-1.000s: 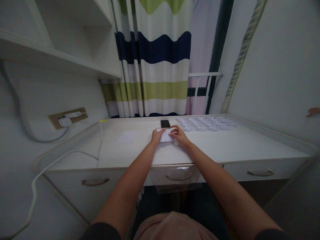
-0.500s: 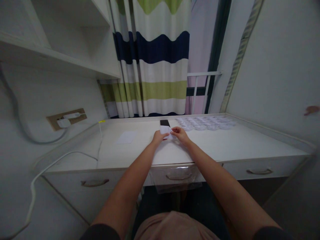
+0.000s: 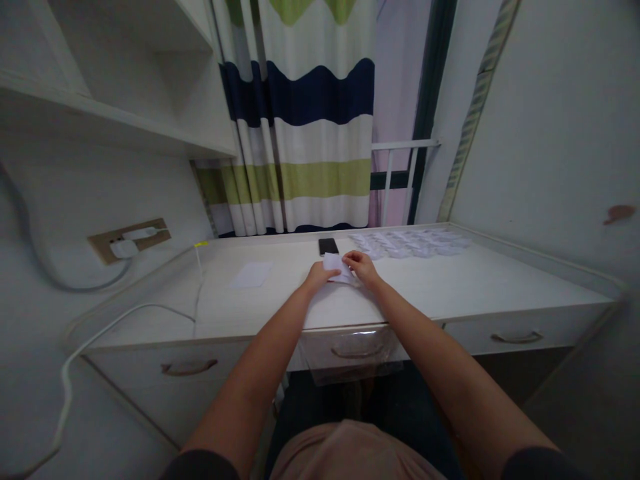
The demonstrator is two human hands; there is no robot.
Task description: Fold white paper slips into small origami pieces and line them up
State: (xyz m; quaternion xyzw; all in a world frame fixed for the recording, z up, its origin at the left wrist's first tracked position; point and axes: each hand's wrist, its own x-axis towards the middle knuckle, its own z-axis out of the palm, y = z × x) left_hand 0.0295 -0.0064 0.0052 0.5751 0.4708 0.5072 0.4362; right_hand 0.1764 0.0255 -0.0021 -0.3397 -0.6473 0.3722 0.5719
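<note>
The light is dim, the corners blurred.

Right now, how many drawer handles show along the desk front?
3: the left handle, outside the left forearm; the middle handle, behind clear plastic; and the right handle, beyond the right forearm. The arms may hide others.

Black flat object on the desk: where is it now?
In the middle of the head view, the black flat object lies near the back edge of the desk, just beyond the white paper in the left hand and left of the white pieces.
</note>
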